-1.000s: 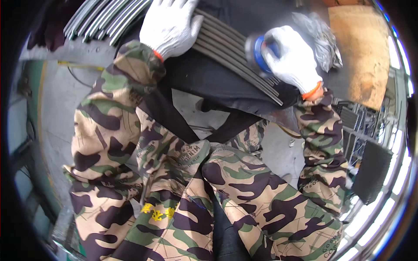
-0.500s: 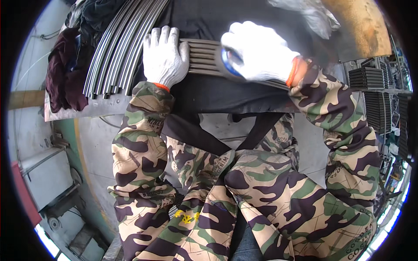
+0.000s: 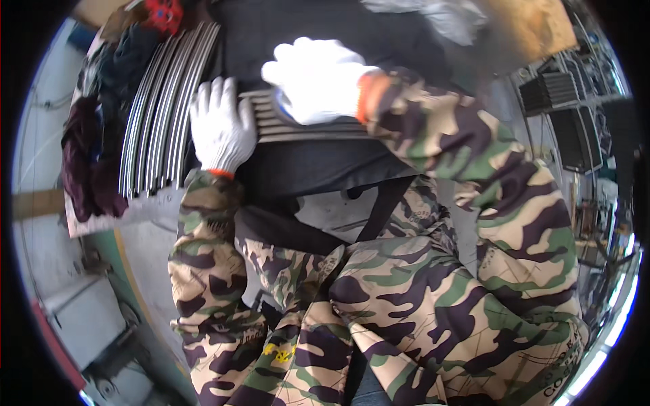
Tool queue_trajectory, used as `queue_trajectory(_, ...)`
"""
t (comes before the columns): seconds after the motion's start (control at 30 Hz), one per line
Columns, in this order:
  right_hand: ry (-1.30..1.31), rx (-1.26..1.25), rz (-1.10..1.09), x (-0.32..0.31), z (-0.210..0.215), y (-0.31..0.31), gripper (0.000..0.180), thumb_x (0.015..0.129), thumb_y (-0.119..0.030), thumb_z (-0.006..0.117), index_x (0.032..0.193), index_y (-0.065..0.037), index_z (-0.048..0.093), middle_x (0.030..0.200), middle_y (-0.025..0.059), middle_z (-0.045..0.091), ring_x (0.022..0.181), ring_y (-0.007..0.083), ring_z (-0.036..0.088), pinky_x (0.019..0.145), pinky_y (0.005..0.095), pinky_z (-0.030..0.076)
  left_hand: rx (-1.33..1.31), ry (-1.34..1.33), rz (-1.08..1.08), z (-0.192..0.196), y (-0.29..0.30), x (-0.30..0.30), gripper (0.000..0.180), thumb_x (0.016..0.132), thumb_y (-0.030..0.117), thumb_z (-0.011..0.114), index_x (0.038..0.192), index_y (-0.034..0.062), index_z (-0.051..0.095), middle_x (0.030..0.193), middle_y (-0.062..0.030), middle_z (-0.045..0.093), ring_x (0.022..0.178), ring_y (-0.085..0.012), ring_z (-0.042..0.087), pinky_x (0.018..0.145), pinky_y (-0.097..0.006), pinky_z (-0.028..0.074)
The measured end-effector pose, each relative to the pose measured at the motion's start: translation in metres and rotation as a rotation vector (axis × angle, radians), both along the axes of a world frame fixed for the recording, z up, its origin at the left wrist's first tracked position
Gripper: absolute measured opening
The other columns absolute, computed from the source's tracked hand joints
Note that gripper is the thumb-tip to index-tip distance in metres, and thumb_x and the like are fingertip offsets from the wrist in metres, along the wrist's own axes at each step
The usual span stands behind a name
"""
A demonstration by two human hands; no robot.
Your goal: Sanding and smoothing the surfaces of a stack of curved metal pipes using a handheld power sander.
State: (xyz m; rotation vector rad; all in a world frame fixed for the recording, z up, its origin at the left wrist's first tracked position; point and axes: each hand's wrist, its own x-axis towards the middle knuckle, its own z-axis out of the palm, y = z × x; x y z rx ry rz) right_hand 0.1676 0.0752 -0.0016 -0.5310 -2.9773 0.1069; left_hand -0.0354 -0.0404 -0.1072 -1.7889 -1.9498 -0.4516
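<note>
My left hand [image 3: 222,132], in a white knit glove with an orange cuff, lies flat with its fingers spread at the left ends of a row of metal rods [image 3: 318,130]. The rods lie side by side across a black cloth [image 3: 305,162]. Over them is my right hand [image 3: 321,81], gloved the same way and blurred by motion. Its fingers are closed on a round blue-edged thing [image 3: 284,115], pressed against or just above the rods. Mostly hidden under the glove, that thing shows only its edge, and I cannot make out its kind.
Left of my left hand, several long shiny metal rods [image 3: 166,111] lie in a bundle. Dark and maroon cloths [image 3: 88,166] are heaped at the table's left edge, with a red item [image 3: 162,15] behind. Clear plastic [image 3: 450,17] lies at the back; racks of dark bars [image 3: 552,93] stand right.
My right hand has slid left along the rods with the blue-edged thing, closer to my left hand. The whole view has shifted and tilted; my left hand stays at the rods' ends.
</note>
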Motion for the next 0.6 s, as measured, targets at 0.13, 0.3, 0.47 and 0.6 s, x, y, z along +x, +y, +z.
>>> queue_trajectory(0.13, -0.028, -0.072, -0.002, 0.004, 0.006, -0.006, 0.029, 0.091, -0.024, 0.066, 0.108, -0.003, 0.074, 0.108, 0.0214, 0.070, 0.100, 0.0378, 0.071, 0.083, 0.0503, 0.062, -0.088, -0.035, 0.037, -0.002, -0.005, -0.003, 0.049, 0.101, 0.028, 0.058, 0.140, -0.0022, 0.063, 0.146, -0.0248, 0.063, 0.141, -0.0460, 0.052, 0.122, -0.058, 0.034)
queue_trajectory(0.3, 0.082, -0.062, 0.014, 0.007, -0.001, -0.005, 0.033, 0.080, -0.026, 0.076, 0.107, -0.007, 0.080, 0.109, 0.0174, 0.076, 0.103, 0.0366, 0.074, 0.085, 0.0476, 0.062, -0.083, -0.078, 0.017, 0.000, -0.005, -0.003, 0.050, 0.103, 0.026, 0.059, 0.144, -0.0029, 0.061, 0.150, -0.0269, 0.059, 0.143, -0.0486, 0.049, 0.124, -0.058, 0.032)
queue_trajectory(0.47, 0.079, -0.079, -0.073, 0.009, 0.004, 0.016, 0.031, 0.079, -0.021, 0.076, 0.106, -0.006, 0.080, 0.111, 0.0201, 0.075, 0.105, 0.0373, 0.074, 0.088, 0.0483, 0.062, -0.098, -0.107, 0.031, -0.001, -0.007, -0.007, 0.049, 0.106, 0.024, 0.057, 0.147, -0.0011, 0.061, 0.151, -0.0265, 0.059, 0.147, -0.0474, 0.047, 0.125, -0.056, 0.031)
queue_trajectory(0.6, 0.052, -0.093, -0.108, 0.022, 0.007, 0.027, 0.035, 0.081, -0.017, 0.073, 0.114, -0.004, 0.075, 0.116, 0.0213, 0.074, 0.108, 0.0392, 0.073, 0.090, 0.0499, 0.062, -0.115, -0.135, 0.039, 0.000, -0.015, -0.008, 0.049, 0.105, 0.024, 0.058, 0.146, -0.0032, 0.061, 0.150, -0.0279, 0.059, 0.145, -0.0482, 0.048, 0.125, -0.056, 0.031)
